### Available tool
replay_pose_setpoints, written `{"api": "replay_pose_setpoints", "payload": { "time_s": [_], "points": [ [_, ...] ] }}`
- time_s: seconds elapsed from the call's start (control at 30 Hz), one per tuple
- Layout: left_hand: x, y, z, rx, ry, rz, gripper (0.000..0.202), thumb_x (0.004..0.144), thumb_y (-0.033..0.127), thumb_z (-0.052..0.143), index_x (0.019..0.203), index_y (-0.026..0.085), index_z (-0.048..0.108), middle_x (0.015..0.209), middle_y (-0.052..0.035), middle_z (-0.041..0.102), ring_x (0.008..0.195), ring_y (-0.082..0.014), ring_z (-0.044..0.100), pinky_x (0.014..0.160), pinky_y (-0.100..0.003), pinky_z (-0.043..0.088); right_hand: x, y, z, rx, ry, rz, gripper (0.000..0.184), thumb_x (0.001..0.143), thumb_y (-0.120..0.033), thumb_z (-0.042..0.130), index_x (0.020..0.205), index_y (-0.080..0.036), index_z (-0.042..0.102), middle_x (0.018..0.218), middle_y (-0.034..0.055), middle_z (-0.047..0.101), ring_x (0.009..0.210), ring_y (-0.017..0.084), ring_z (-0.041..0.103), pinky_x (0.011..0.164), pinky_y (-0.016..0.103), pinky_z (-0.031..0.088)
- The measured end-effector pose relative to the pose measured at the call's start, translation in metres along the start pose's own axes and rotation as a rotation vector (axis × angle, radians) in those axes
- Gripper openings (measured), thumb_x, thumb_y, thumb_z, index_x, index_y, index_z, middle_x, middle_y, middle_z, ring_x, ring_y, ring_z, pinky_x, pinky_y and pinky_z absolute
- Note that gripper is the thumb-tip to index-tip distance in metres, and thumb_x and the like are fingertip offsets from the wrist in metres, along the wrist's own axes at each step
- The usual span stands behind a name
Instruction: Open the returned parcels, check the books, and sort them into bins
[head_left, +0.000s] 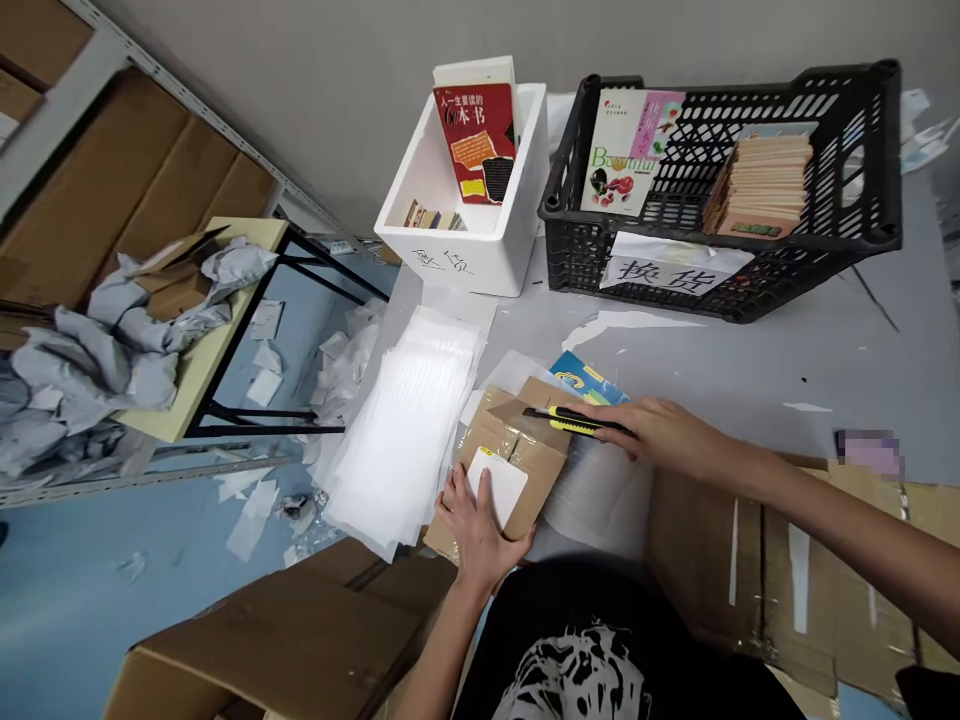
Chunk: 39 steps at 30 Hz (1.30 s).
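A right hand (656,435) clenches a yellow box cutter (574,421) at the taped cardboard parcel (532,450) on the grey surface (750,370) — the left hand (476,530), open and flat, pins it beside white foam sheets (397,430).

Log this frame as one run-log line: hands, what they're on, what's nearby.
left hand: pressing cardboard parcel | right hand: gripping yellow box cutter over parcel | nearby: foam sheets, black crate

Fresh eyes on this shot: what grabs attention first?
The yellow utility knife in the right hand, held at a taped cardboard parcel that the left hand presses down. Beyond them sit a black plastic crate and a white foam box with a red book standing in it.
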<state>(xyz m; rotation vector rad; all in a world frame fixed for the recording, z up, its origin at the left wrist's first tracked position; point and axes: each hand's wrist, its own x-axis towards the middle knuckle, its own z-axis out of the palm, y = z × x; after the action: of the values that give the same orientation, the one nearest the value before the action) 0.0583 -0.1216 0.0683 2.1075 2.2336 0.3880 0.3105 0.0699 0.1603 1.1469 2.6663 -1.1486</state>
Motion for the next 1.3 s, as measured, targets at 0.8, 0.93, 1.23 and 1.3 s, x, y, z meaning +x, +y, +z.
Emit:
{"api": "replay_pose_setpoints", "payload": {
  "time_s": [0.8, 0.93, 1.23, 1.3],
  "points": [
    [-0.01, -0.003, -0.001, -0.053, -0.012, -0.004, 0.114, 0.057, 0.058, 0.067, 0.149, 0.024, 0.008, 0.154, -0.0215, 0.004, 0.134, -0.048, 0.02, 0.098, -0.058, 0.021, 0.024, -0.013, 0.008, -0.087, -0.038, -0.147, 0.042, 0.094, -0.033, 0.039, 0.135, -0.034, 0.047, 0.091, 0.0017, 0.071, 0.077, 0.016, 0.065, 0.066, 0.026, 0.047],
    [-0.01, -0.002, -0.002, -0.058, -0.01, -0.005, 0.113, 0.057, 0.059, 0.066, 0.149, 0.024, 0.01, 0.155, -0.0206, 0.003, 0.133, -0.0478, 0.021, 0.097, -0.058, 0.021, 0.022, -0.018, 0.008, -0.145, -0.039, -0.157, 0.043, 0.095, -0.031, 0.038, 0.137, -0.032, 0.044, 0.09, 0.0034, 0.071, 0.075, 0.016, 0.064, 0.064, 0.026, 0.046],
    [-0.003, 0.001, 0.0, -0.043, 0.005, 0.009, 0.109, 0.06, 0.058, 0.065, 0.148, 0.021, 0.014, 0.153, -0.0231, 0.01, 0.132, -0.0472, 0.024, 0.097, -0.057, 0.022, 0.011, -0.026, 0.008, -0.341, -0.03, -0.248, 0.051, 0.093, -0.018, 0.039, 0.142, -0.027, 0.034, 0.09, 0.004, 0.067, 0.071, 0.015, 0.06, 0.062, 0.025, 0.041],
    [-0.002, 0.002, 0.001, -0.044, 0.005, 0.009, 0.106, 0.06, 0.058, 0.065, 0.147, 0.02, 0.019, 0.153, -0.0234, 0.012, 0.132, -0.0472, 0.025, 0.097, -0.057, 0.022, 0.009, -0.027, 0.007, -0.381, -0.028, -0.255, 0.052, 0.092, -0.016, 0.038, 0.143, -0.026, 0.034, 0.09, 0.0051, 0.067, 0.07, 0.015, 0.06, 0.061, 0.025, 0.04]
  ]
}}
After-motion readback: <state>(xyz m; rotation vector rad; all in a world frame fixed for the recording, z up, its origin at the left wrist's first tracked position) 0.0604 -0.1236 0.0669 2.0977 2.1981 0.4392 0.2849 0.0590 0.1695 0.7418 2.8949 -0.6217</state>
